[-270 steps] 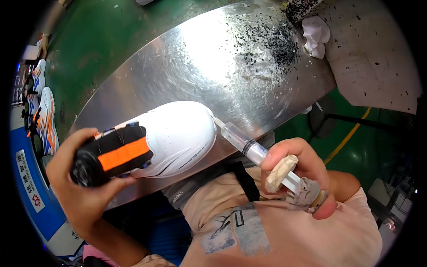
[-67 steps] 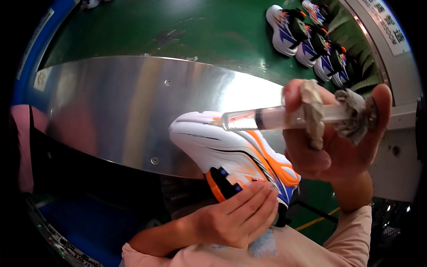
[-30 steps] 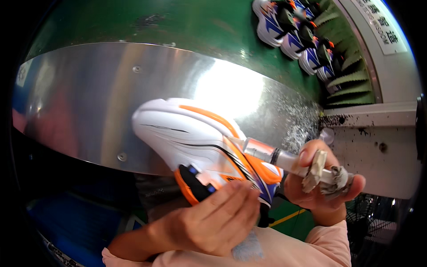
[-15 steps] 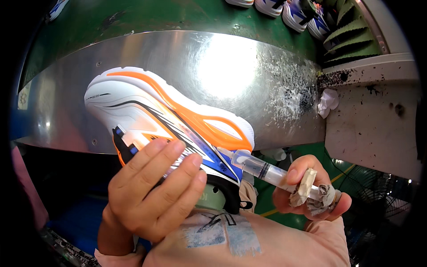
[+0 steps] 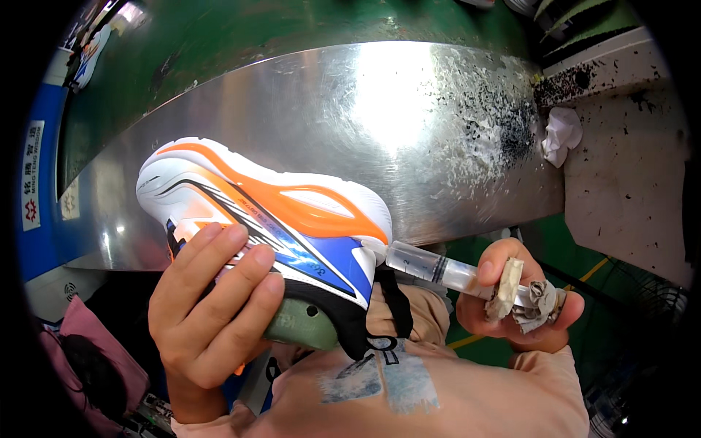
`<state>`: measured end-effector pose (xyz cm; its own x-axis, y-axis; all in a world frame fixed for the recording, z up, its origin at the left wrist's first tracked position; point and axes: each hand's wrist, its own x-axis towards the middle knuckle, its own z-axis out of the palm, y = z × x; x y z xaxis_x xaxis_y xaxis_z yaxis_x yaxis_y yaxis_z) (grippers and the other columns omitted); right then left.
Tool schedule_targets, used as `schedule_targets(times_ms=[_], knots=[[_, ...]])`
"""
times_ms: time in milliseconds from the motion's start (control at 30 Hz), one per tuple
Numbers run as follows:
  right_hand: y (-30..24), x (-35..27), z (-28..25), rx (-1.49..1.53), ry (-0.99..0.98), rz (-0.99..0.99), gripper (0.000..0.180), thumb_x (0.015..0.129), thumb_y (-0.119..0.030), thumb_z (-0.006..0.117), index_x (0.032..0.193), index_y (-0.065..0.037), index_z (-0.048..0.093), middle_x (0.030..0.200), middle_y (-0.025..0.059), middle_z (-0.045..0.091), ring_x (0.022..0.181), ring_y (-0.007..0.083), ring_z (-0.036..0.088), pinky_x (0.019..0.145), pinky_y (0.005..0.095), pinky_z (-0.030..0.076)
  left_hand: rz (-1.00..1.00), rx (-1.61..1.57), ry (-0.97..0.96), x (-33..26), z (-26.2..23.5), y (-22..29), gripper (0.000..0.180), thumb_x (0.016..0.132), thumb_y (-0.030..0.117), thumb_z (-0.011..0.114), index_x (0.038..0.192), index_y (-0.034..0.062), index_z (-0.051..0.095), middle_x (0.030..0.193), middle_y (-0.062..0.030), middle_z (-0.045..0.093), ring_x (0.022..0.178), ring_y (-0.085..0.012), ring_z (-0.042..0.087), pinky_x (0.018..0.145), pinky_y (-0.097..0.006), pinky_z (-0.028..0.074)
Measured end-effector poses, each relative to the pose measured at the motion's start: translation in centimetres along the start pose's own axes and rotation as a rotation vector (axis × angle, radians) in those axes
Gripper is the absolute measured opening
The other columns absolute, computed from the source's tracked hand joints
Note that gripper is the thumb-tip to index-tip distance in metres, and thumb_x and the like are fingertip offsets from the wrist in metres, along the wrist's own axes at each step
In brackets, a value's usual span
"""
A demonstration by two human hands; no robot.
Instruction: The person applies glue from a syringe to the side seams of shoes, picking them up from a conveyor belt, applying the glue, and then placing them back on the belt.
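Observation:
A running shoe [image 5: 281, 212] in white, orange and blue lies on its side in the air, sole edge facing away from me, toe to the left. My left hand [image 5: 219, 299] grips its upper from the near side, fingers pressed along the lacing area. A green shoe last [image 5: 303, 323] fills the shoe's opening. In my right hand [image 5: 515, 292] is a clear syringe [image 5: 431, 266], its flange and plunger end wrapped in tape or paper. The syringe tip meets the heel, at or very near the edge between sole and upper.
Beyond the shoe stretches a metal work ledge [image 5: 292, 95], scuffed with white and black residue at right. Past it runs a green conveyor-like surface [image 5: 219, 44], with another shoe [image 5: 91, 55] at far left. Crumpled white paper [image 5: 562, 136] rests by the right-hand panel.
The view has shifted. The shoe has turned slightly and sits lower and nearer me against the ledge. The syringe tip has gone from the shoe's side near the heel to the back of the heel.

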<state>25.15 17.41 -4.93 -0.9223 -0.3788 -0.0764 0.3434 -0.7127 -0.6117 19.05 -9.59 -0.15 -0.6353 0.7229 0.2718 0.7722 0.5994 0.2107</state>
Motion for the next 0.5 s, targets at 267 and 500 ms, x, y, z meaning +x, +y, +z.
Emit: schedule_targets(times_ms=[267,500], knots=[[1.3,-1.0,0.7,0.186,0.052,0.009,0.099,0.063,-0.066,0.061,0.118,0.011,0.030,0.081,0.0069,0.047,0.066,0.0067,0.041,0.054,0.0186,0.034,0.006,0.059,-0.010,1.2,-1.1,-0.7,0.038,0.082,0.038,0.051,0.087,0.0016,0.062,0.087,-0.0129,0.064,0.090,-0.0328,0.060,0.081,-0.042,0.049],[3.3,1.0,2.1,0.177,0.189,0.028,0.097,0.063,-0.070,0.056,0.123,0.001,0.029,0.080,0.0046,0.045,0.064,0.0067,0.038,0.052,0.0188,0.030,0.190,0.138,-0.138,4.1,-2.2,-3.9,0.051,0.075,0.040,0.059,0.101,-0.0042,0.059,0.092,-0.0174,0.061,0.083,-0.0334,0.057,0.073,-0.038,0.046]])
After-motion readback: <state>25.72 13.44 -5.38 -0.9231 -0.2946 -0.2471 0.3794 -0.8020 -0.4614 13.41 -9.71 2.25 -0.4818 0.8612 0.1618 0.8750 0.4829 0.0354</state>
